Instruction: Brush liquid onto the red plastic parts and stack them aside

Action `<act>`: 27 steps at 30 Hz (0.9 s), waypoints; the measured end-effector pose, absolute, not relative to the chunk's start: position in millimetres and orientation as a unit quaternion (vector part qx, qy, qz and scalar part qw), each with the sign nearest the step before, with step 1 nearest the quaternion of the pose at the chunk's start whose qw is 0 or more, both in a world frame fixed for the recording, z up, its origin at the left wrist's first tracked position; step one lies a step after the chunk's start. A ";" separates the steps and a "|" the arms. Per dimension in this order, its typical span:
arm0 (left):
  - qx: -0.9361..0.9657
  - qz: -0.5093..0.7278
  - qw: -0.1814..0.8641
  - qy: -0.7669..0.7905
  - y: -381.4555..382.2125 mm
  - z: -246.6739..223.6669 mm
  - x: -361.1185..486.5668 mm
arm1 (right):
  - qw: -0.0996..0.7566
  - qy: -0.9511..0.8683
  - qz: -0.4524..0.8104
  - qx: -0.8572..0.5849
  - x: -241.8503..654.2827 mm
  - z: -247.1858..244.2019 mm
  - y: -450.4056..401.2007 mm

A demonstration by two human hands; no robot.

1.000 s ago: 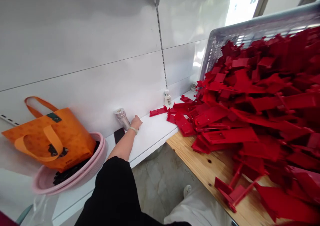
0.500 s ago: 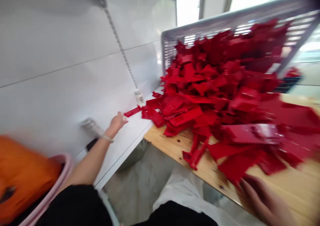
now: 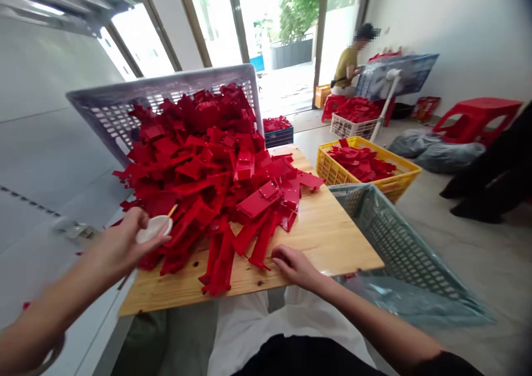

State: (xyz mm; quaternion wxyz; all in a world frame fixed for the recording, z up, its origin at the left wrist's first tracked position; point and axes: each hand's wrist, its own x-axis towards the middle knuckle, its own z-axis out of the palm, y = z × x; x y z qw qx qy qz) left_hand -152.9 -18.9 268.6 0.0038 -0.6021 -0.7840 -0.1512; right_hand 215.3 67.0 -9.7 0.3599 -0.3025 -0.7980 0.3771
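Observation:
My left hand [image 3: 135, 237] is closed on a small round white dish [image 3: 152, 229], held by its edge in front of the heap. A thin yellowish stick [image 3: 172, 211] pokes up from the dish's far side. Behind it, a big pile of red plastic parts [image 3: 199, 159] spills from a tipped grey basket [image 3: 166, 82] onto a wooden board [image 3: 328, 237]. My right hand [image 3: 293, 265] rests at the board's front edge with fingers curled in, and nothing shows in them. Just left of it lies the end of a long red part [image 3: 262, 245].
Beside the board's right edge stands a green crate [image 3: 407, 254] lined with clear plastic. A yellow crate [image 3: 369, 179] of red parts sits behind it. Farther back, a person [image 3: 347, 68] sits by more crates. A white wall panel [image 3: 37, 159] rises at left.
The view has swung right. My left hand has left the white ledge and now holds the white dish near the pile. The right hand lies curled at the board's edge, off the red parts.

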 end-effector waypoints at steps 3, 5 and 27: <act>-0.655 -0.093 -0.017 -0.750 15.1 259.9 -84.7 | 0.369 -0.791 0.378 -0.308 229.2 -5.1 66.4; -0.693 -0.081 -0.040 -0.715 36.1 250.7 -38.1 | 0.379 -0.783 0.375 -0.321 242.4 -3.0 65.1; -0.849 -0.008 -0.063 -0.524 109.9 77.1 182.8 | 0.560 -0.543 0.221 -0.585 370.7 -57.7 12.2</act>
